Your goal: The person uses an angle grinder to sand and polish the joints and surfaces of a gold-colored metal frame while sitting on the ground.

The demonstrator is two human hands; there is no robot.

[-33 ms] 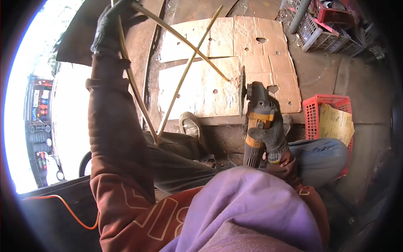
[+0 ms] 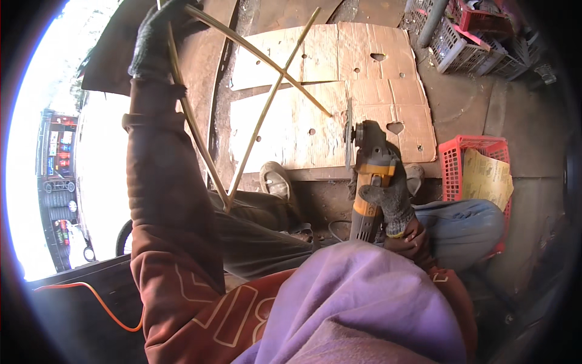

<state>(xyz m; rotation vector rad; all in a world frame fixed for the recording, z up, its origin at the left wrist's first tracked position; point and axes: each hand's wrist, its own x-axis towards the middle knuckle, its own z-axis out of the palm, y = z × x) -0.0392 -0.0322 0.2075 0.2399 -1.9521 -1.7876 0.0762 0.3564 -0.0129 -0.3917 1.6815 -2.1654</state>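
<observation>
Left hand (image 2: 156, 42): curled round the metal-bar frame (image 2: 283, 73) (fingertips lost in shadow).
Right hand (image 2: 394, 203): closed around the angle grinder (image 2: 374, 168), between the shoes (image 2: 276, 181).
Red basket (image 2: 450, 165): partly behind the knee (image 2: 476, 221), holding a tan sheet (image 2: 488, 179).
Grey crates (image 2: 456, 56): contents unclear.

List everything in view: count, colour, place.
angle grinder: one, yellow and black, in right hand
thin bars: three, gold-coloured, from left hand, two crossing
flattened cardboard: at least one, brown, on floor
basket: one, red, right
paper sheet: one, yellowish, at basket
crates: several, grey and red, upper right
pole: one, grey, by crates
cord: one, orange, lower left
cloth: one, purple, lower centre
shoes: two, greyish, near cardboard
left hand: one, grey glove, upper left
right hand: one, grey glove, on grinder
</observation>
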